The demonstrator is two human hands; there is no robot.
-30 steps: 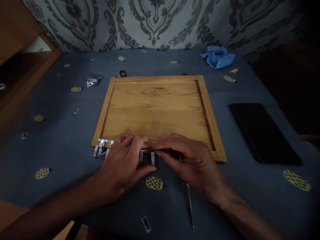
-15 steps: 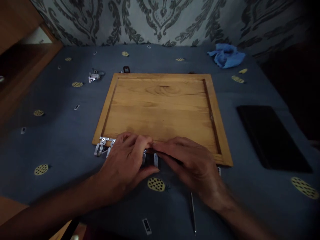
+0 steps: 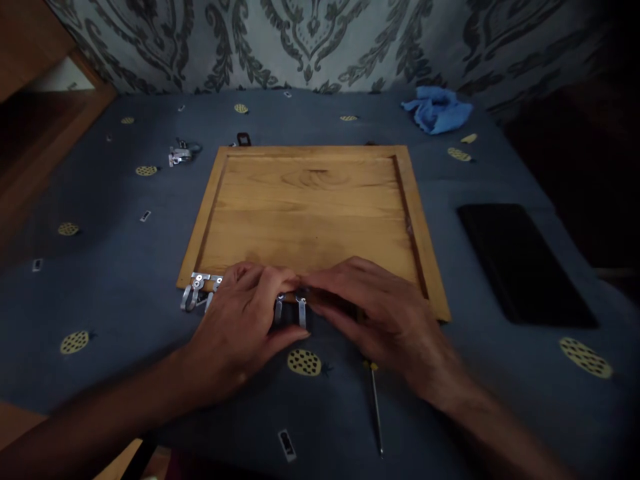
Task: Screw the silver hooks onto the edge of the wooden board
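Observation:
A framed wooden panel (image 3: 310,207) lies flat on a blue patterned cloth (image 3: 120,280). A metal hook fitting (image 3: 197,291) sits at the panel's near left corner. Another metal hook fitting (image 3: 290,310) hangs over the near edge between my hands. My left hand (image 3: 240,330) lies over it, fingers curled and thumb beneath it. My right hand (image 3: 385,320) meets it from the right, fingertips pinched together at the fitting's top. What the fingertips pinch is hidden. A thin screwdriver (image 3: 375,410) lies on the cloth below my right hand.
A crumpled blue rag (image 3: 436,112) lies at the far right. A black flat slab (image 3: 525,263) rests right of the panel. A small metal part (image 3: 180,153) and a dark clip (image 3: 243,139) lie at the panel's far left. Patterned wall behind.
The hands stay at the panel's near edge with only slight shifts. The view has drifted a little between frames.

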